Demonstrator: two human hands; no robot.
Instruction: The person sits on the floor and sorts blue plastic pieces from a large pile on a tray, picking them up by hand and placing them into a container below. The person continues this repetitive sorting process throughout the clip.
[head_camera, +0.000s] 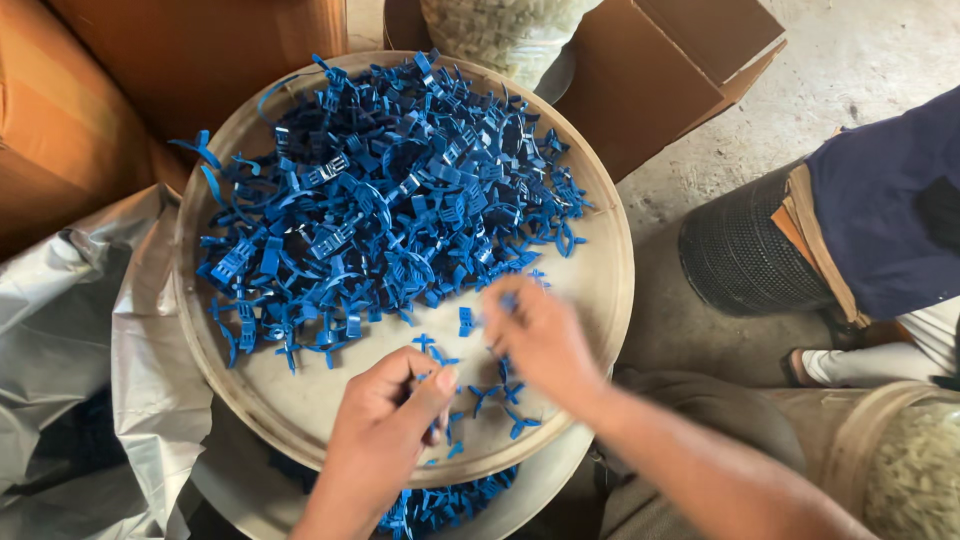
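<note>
Head view looks straight down on small blue moulded plastic pieces (385, 200), clips and little cross-shaped bits, heaped on the far half of a round shallow metal tray (600, 300). A few loose cross-shaped ones (500, 400) lie scattered on the near bare part of the tray, just in front of the heap.

Left hand (385, 420) sits at the near rim of the tray, thumb pressed to the forefinger in a closed grip; a sliver of blue shows at the fingertips, so it seems to pinch a piece, though the piece itself is mostly hidden. Right hand (540, 335) is blurred at the near edge of the heap, fingers bunched round a blue bit (467, 320); whether that grip is clamped I cannot tell.

Doing this well, I judge, means taking single pieces from the thin fringe nearest the hands, not the tangled middle, and keeping both hands low over the tray so nothing skips past the rim.

Beyond the tray stand brown cardboard boxes (680, 70); to its left lies crinkled silver plastic sheeting (70, 330); to its right another person's dark-clothed leg (880, 210).
</note>
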